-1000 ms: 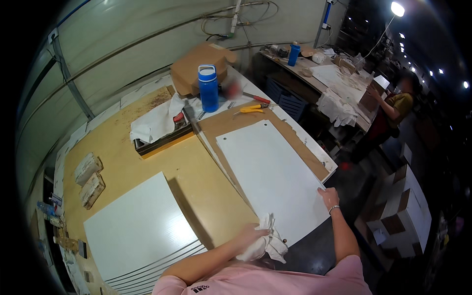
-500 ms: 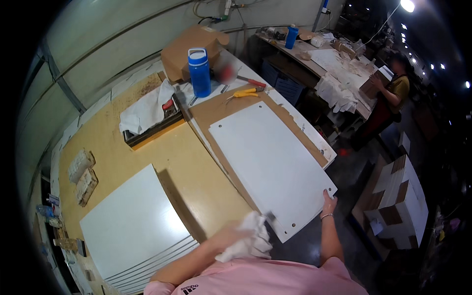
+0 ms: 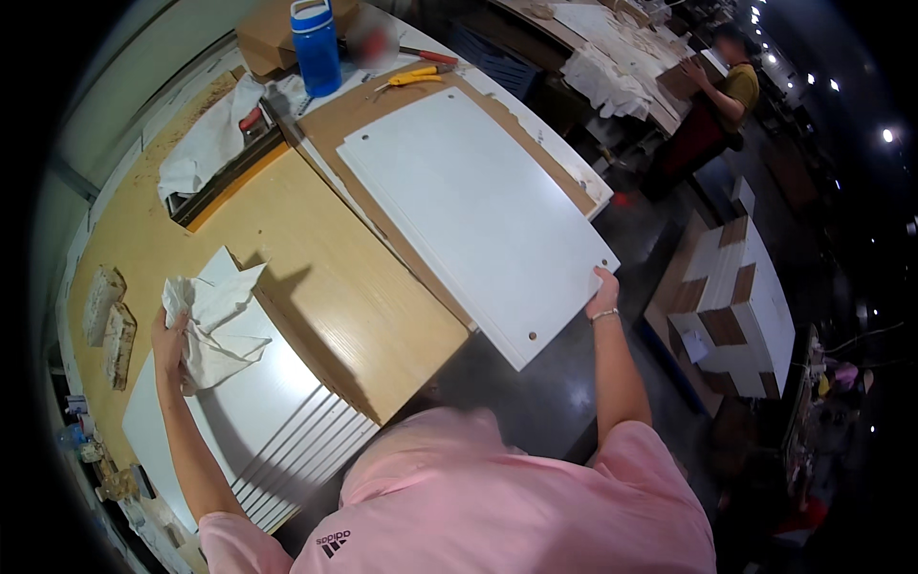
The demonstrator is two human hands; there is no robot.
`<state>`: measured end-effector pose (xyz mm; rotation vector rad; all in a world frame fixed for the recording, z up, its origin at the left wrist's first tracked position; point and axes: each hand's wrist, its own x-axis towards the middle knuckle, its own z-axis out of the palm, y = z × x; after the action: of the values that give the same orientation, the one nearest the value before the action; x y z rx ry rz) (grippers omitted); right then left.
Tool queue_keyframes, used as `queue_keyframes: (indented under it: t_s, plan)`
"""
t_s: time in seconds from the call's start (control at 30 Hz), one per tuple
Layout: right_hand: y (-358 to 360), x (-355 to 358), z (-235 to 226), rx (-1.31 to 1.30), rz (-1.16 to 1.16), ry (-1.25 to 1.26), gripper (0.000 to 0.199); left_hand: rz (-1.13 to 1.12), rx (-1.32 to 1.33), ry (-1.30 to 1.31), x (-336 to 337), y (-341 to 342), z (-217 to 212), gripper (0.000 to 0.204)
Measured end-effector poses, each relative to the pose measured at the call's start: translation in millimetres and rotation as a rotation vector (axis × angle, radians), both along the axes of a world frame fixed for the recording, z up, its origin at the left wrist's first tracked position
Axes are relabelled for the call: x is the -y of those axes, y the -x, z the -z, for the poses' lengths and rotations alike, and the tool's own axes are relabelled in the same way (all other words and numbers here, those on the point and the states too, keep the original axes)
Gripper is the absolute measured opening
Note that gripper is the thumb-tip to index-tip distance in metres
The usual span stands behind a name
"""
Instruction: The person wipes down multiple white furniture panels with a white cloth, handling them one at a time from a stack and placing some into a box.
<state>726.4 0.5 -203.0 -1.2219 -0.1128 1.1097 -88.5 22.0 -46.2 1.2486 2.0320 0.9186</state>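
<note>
A white cloth (image 3: pixel 218 320) is bunched in my left hand (image 3: pixel 168 342), whose fingers are closed at its edge. It rests on or just over the left stack of white panels (image 3: pixel 277 397); contact is hard to tell. My right hand (image 3: pixel 602 292) grips the near right corner of a white panel (image 3: pixel 478 220) with holes near its corners. That panel lies on brown cardboard (image 3: pixel 325 124), its near end jutting past the table edge. Part of my right fingers is hidden beneath the panel.
Yellow-handled pliers (image 3: pixel 413 77), a blue bottle (image 3: pixel 316 53) and a cloth-covered tray (image 3: pixel 229 182) stand farther back on the wooden tabletop (image 3: pixel 335 258). Two worn blocks (image 3: pixel 113 316) lie left. Boxed panels (image 3: pixel 736 297) stand right; a person (image 3: pixel 727 91) works beyond.
My left hand has carried the cloth from beside the right panel's near end leftward onto or over the left stack. My right hand keeps hold of the panel corner. The view has shifted.
</note>
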Motion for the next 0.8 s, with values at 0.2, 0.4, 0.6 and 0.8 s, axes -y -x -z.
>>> queue_keyframes:
  t_s: [0.2,0.4,0.6,0.8]
  plan:
    - [7,31,16,0.251,0.346,0.206,0.034,0.051,-0.167,-0.144,-12,10,38,0.044]
    - [96,92,-39,0.545,0.506,0.324,0.029,0.118,-0.143,-0.117,9,-5,18,0.041]
    - [167,89,-102,0.867,0.335,0.023,0.025,0.124,0.342,-0.018,35,-19,-7,0.038]
    - [320,85,-103,0.896,-0.385,-0.22,0.022,-0.216,0.498,-0.399,71,-41,-37,0.039]
